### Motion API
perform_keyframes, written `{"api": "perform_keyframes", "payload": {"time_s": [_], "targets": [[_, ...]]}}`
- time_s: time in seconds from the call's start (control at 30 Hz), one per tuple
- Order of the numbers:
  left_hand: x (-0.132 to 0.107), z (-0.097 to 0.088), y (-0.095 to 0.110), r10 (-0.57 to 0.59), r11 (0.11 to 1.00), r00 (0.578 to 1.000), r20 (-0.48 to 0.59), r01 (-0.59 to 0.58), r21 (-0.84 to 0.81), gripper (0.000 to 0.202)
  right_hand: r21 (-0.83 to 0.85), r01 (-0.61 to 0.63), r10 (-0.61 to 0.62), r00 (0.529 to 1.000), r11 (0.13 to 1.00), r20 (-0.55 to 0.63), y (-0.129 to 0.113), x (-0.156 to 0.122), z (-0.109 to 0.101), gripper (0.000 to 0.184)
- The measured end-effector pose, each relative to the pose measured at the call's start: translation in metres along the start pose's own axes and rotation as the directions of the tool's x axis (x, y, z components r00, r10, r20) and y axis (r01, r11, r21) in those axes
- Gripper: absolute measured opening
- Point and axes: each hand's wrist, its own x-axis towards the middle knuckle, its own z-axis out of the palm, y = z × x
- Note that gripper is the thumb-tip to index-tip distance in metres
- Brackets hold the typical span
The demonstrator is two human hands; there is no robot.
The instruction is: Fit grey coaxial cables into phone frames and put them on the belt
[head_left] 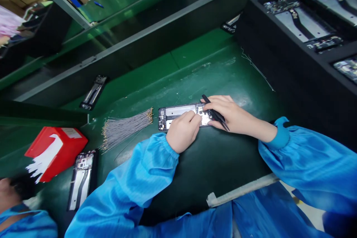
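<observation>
An opened phone frame [173, 113] lies flat on the green work surface [200, 74], its circuit board showing. My left hand [182, 131] rests on the frame's near edge, fingers curled and pressed down on the board. My right hand [230, 113] comes in from the right and grips black tweezers [215, 113], whose tips sit over the board beside my left fingertips. Both arms wear blue sleeves.
A bundle of thin grey wires [125, 128] fans out left of the frame. A red box [55, 150] and another phone frame [82, 178] lie at the lower left, a third frame [93, 93] further back. Black trays of frames [304, 26] stand at the right. A co-worker's blue sleeve [25, 223] shows bottom left.
</observation>
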Motion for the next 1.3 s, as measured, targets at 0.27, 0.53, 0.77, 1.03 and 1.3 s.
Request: {"api": "perform_keyframes", "payload": {"time_s": [0.27, 0.53, 0.77, 1.03, 1.3], "targets": [[-0.002, 0.002, 0.000, -0.029, 0.991, 1.000, -0.010, 0.028, -0.134, 0.019, -0.061, -0.023, 0.025, 0.999, 0.998, 0.037, -0.007, 0.004, 0.000, 0.031], [-0.015, 0.003, -0.005, 0.113, 0.948, 0.989, -0.096, -0.136, -0.286, 0.023, -0.023, -0.072, 0.073, 0.994, 0.997, 0.077, -0.010, 0.007, -0.002, 0.033], [-0.017, 0.005, -0.005, 0.149, 0.946, 0.982, -0.113, -0.175, -0.272, 0.025, -0.068, -0.111, 0.122, 0.975, 0.991, 0.186, -0.009, 0.017, -0.008, 0.036], [-0.016, 0.003, -0.004, 0.172, 0.958, 0.978, -0.117, -0.194, -0.210, 0.025, -0.186, -0.127, 0.172, 0.953, 0.974, 0.248, -0.016, 0.025, -0.006, 0.038], [-0.013, 0.003, -0.004, 0.199, 0.962, 0.975, -0.095, -0.213, -0.174, 0.024, -0.150, -0.147, 0.181, 0.953, 0.978, 0.244, -0.014, 0.024, -0.007, 0.038]]}}
